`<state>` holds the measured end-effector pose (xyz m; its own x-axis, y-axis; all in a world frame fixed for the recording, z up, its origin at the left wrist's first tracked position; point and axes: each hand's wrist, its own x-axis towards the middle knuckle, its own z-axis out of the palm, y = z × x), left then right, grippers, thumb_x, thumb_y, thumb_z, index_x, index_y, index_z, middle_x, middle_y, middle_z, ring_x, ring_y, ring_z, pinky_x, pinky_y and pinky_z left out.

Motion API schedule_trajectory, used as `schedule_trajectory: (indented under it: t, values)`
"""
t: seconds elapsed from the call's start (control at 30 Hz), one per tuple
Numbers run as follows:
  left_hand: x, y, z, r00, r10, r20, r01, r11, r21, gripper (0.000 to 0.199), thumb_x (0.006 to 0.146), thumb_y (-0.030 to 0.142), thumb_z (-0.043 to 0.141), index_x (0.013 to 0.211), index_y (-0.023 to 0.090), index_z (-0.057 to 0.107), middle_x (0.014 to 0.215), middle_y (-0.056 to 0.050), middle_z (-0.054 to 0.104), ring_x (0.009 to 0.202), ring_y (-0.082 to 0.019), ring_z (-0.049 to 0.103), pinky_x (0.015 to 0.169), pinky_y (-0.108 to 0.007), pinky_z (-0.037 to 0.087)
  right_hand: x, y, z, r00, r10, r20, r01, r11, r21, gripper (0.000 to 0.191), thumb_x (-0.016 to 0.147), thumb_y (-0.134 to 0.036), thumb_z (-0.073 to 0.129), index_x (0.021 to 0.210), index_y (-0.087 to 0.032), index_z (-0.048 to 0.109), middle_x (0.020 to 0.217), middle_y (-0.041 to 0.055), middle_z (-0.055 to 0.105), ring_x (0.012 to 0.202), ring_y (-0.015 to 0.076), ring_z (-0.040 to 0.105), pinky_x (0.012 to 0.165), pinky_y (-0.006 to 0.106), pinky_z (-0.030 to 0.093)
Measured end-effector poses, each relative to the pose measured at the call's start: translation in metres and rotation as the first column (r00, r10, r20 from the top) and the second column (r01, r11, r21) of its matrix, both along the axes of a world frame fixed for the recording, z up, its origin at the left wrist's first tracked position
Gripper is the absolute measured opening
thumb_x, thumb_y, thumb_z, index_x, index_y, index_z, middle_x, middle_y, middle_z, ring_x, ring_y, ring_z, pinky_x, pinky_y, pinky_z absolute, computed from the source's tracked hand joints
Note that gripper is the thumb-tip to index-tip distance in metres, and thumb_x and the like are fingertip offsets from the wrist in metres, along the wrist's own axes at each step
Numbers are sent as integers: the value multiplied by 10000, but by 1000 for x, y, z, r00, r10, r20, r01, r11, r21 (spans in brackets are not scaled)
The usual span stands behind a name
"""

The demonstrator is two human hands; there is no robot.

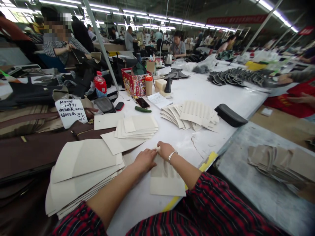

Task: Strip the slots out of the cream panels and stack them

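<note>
A beige fabric panel [167, 186] with pleat-like ridges lies on the white table right in front of me. Both hands are at its far end. My left hand [146, 160] rests over the panel's left edge, fingers bent and pressed together on it. My right hand [165, 150], with a silver bracelet at the wrist, pinches the far edge close to the left fingertips. The exact fingertip contact is partly hidden. To the left is a fanned stack of large beige panels [83, 160]. Farther off are smaller flat panels [140, 126] and a fanned pile of ridged panels [197, 113].
A black case [230, 114] lies near the table's right edge. Behind are a phone [142, 102], a red box [134, 86], an orange-lidded bottle [149, 86] and a red-capped bottle [100, 83]. A handwritten tag [71, 113] sits at left. Co-workers surround the tables.
</note>
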<state>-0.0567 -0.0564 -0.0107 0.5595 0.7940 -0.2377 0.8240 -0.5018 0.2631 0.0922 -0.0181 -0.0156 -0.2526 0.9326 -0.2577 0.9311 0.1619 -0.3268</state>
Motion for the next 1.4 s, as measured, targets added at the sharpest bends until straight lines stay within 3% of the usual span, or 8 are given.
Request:
schedule_trajectory:
  t: [0.23,0.43,0.53,0.67,0.77,0.93,1.13,1.4]
  values:
    - [0,5,7,999,36,-30,-36,999,-7,524,654,375,596,1126,277,391,1085,-40,534,1032,-251,435,797,-370,377,-8,-9,3,990,116,82,-106,987,-121,134,697,-222,537,783,-138,595,828,88,623,814,193,564,666,247,374]
    - [-4,-3,7,1000,18,-25,-19,998,-68,849,499,467,687,1216,256,285,1164,-83,465,1100,-284,366,825,-385,353,-2,-43,19,997,74,-2,-73,994,83,152,786,-246,453,891,-168,530,963,75,554,787,159,539,650,243,359]
    - [-3,-6,3,998,7,-56,-10,998,-59,907,497,431,694,1250,219,233,1229,-118,412,1117,-298,341,843,-417,333,-12,-82,25,983,152,-100,-164,978,-129,160,817,-177,375,875,-148,521,876,75,573,747,142,531,634,231,355]
    - [-5,-8,-1,998,-2,-58,-2,998,-58,882,519,426,677,1252,219,233,1259,-127,383,1144,-307,309,859,-432,319,-13,-172,34,877,364,-312,-468,792,-391,64,728,-172,500,779,-167,537,720,14,593,626,115,516,556,195,351]
    - [-6,-6,0,1000,-3,-27,1,997,-73,719,555,357,650,1190,232,337,1283,-96,361,1147,-286,319,866,-397,334,2,-201,52,857,318,-405,-439,863,-252,95,767,-222,457,825,-187,523,764,2,596,660,106,517,589,187,360]
    - [-1,12,4,979,187,75,-187,982,-12,289,702,190,470,989,194,506,1034,-58,542,951,-175,495,819,-277,380,18,-123,63,897,55,-439,-99,992,-77,219,813,-362,396,794,-183,519,708,-2,590,648,99,516,600,192,368]
    - [7,34,-1,961,272,47,-273,962,9,171,669,183,502,823,171,574,851,-51,580,819,-169,538,706,-253,418,-2,-11,17,982,-172,-81,162,980,-115,262,760,-346,463,726,-133,612,780,87,637,765,159,571,650,226,390]
    - [15,56,5,964,265,-14,-266,959,-94,134,617,215,562,737,177,609,801,-35,613,769,-176,560,671,-248,428,-11,15,0,987,-152,50,159,962,-220,282,688,-329,521,818,-116,653,861,129,647,808,203,588,625,238,418]
